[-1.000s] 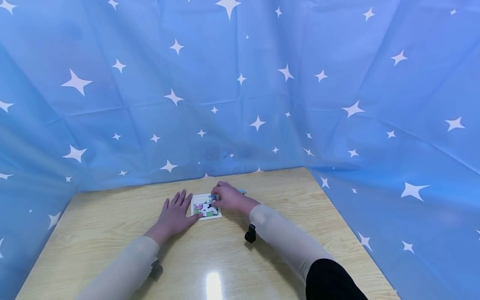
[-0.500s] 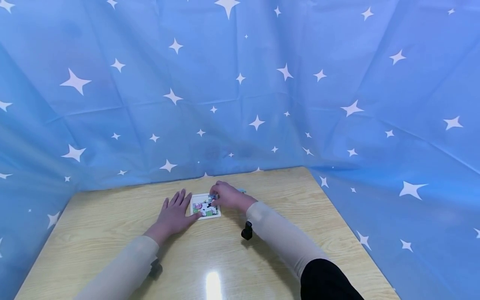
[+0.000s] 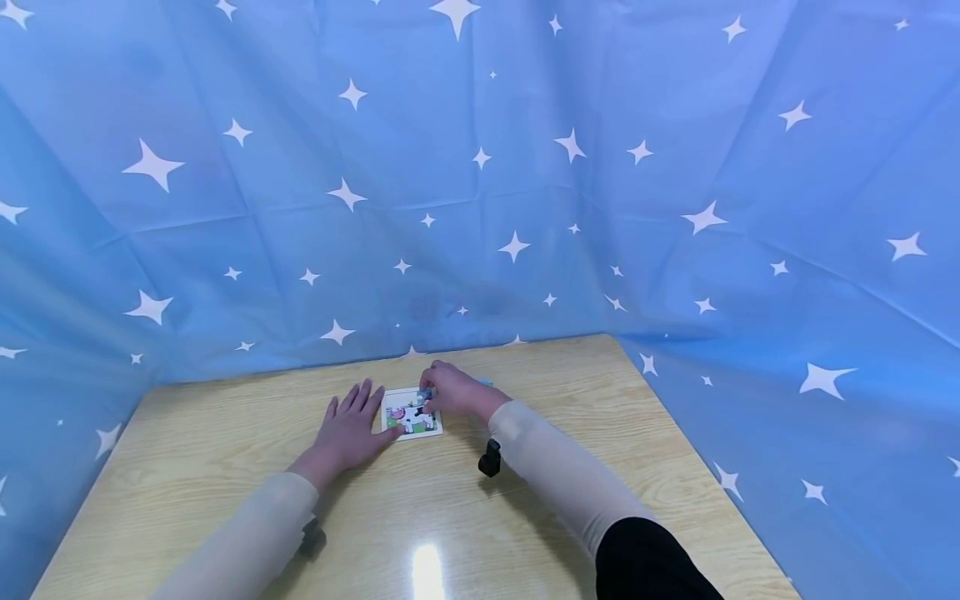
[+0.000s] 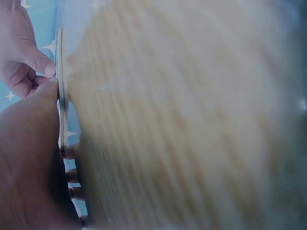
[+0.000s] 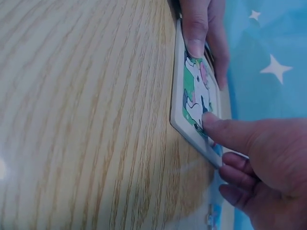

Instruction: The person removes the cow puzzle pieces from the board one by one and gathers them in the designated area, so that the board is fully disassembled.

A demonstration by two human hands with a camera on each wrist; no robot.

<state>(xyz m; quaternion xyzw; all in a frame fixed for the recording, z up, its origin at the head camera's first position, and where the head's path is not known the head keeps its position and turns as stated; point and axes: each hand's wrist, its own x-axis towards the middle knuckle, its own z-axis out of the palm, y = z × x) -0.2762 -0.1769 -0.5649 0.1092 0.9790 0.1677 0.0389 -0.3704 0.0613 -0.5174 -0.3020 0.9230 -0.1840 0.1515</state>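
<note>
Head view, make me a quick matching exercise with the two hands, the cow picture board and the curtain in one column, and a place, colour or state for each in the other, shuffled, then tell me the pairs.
1. left hand
2. curtain
3. right hand
4. cow picture board

A. fingers bent, at the board's right side
B. white-rimmed, between the hands
C. fingers spread
D. blue with white stars

Pairs: 1-C, 2-D, 3-A, 4-B
</note>
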